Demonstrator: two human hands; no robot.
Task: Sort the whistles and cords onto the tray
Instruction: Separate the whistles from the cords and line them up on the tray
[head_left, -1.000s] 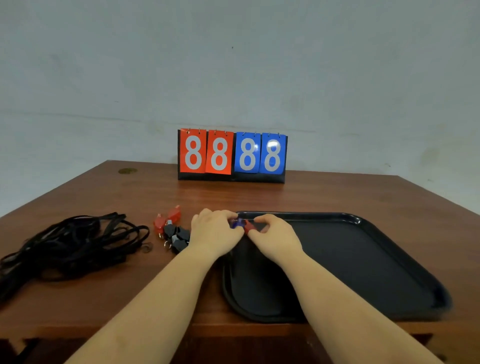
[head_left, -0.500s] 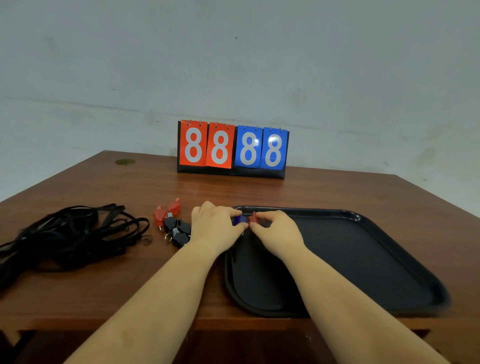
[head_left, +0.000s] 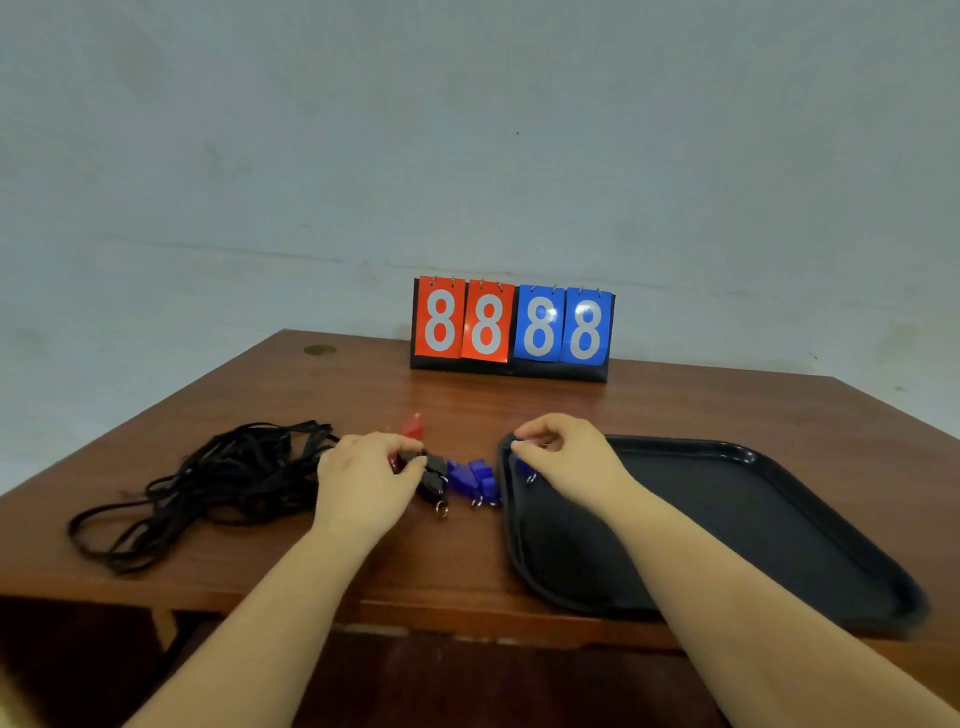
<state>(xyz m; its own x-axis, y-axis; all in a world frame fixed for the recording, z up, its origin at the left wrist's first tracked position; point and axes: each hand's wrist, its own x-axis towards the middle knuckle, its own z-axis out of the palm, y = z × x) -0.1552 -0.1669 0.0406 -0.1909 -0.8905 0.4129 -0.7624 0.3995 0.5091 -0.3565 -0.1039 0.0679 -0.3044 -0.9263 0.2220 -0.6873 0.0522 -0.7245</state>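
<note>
Head view, own body only. My left hand (head_left: 363, 483) and right hand (head_left: 571, 457) are both showing bare, backs toward the camera, with the knuckle ridges reading clearly on the left one. My left forearm (head_left: 270, 613) and right forearm (head_left: 727, 597) are running bare as well, uncovered along all of their visible length, from wrist to the bottom edge of the frame. Both are looking smooth and evenly lit; wide-angle distortion is broadening them toward the lower edge. Fingertips are coming out too blurred to judge the nails. A pale smudge (head_left: 10, 712) is sitting in the bottom left corner; I cannot tell whether it is clothing.
</note>
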